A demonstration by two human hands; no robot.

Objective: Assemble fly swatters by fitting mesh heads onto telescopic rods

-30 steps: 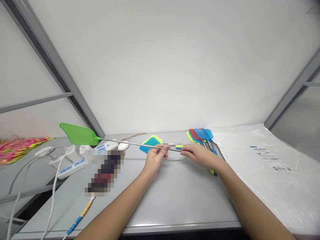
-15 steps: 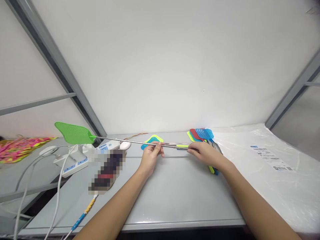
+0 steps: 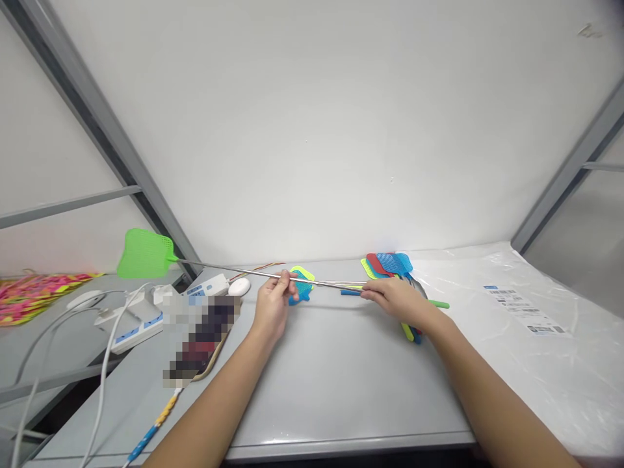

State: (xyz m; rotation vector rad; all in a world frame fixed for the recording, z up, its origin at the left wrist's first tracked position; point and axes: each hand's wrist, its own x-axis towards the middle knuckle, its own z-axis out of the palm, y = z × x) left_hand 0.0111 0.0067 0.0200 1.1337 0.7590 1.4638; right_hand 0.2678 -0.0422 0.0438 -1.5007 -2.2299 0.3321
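Observation:
A green fly swatter (image 3: pixel 146 253) with a long thin metal rod stretches across the view, its mesh head at the left. My left hand (image 3: pixel 273 302) is closed in a pinch on the middle of the rod. My right hand (image 3: pixel 397 296) is closed round the rod farther right, and a green handle end (image 3: pixel 440 303) shows past its wrist. Behind my left hand lies a blue swatter head (image 3: pixel 303 287) with a yellow one (image 3: pixel 303 270) partly under it. Past my right hand rests a pile of swatters with blue (image 3: pixel 396 262) and red (image 3: pixel 376 263) heads, partly hidden by that hand.
On the left are a power strip (image 3: pixel 139 335) with white cables, a white round object (image 3: pixel 239 286) and a blurred phone (image 3: pixel 209 344). A plastic-wrapped white package (image 3: pixel 511 364) covers the right side. Pink and yellow items (image 3: pixel 43 296) lie far left.
My left hand has slid left along the rod. The green mesh head has turned to show its broad face, and the green handle end has come into view beside my right wrist.

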